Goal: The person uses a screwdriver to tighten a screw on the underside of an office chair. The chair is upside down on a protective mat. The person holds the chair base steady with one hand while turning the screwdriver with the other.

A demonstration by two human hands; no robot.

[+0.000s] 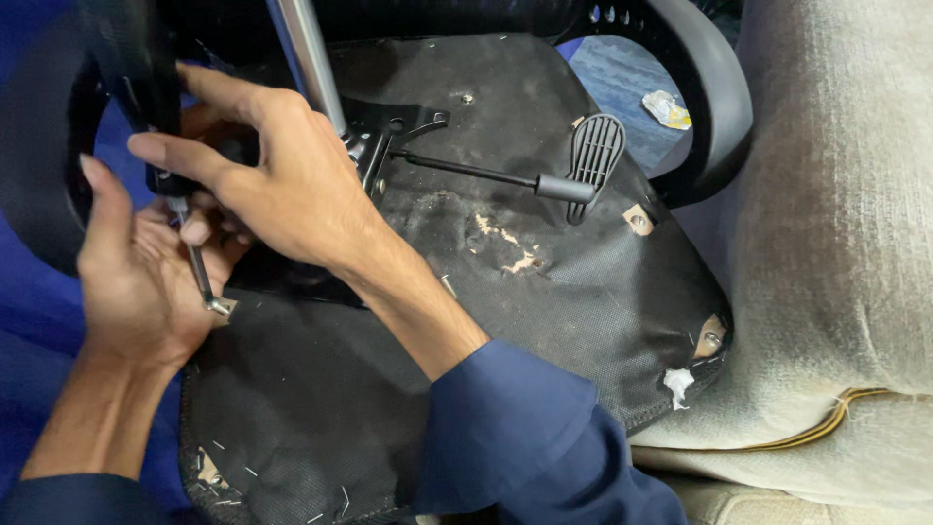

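— Beige upholstery (836, 224) fills the right side of the frame, a cushion or sofa by the look of it, and against it lies an upturned office chair, its seat underside (544, 282) facing us. Agreed?

— Agreed. We see black fabric, torn near the middle, staples along the lower left edge, and a curved armrest (714, 97) at the upper right

— And the tool?

— We make it a screwdriver (194, 262), left of centre, its shaft slanting down to a bolt (220, 306) at the edge of the seat plate

— How do we read the left hand (136, 282)?

— Cupped beneath the shaft, fingers curled loosely round it, we judge to keep the tip seated on the bolt

— The right hand (282, 175)?

— Reaching across from the lower middle of the frame, closed around the dark handle up top, forefinger stretched out; probably the one supplying the turn

— Anything else?

— A metal column (311, 63) rising at the top, and a lever with a ribbed paddle (593, 156) right of centre, untouched
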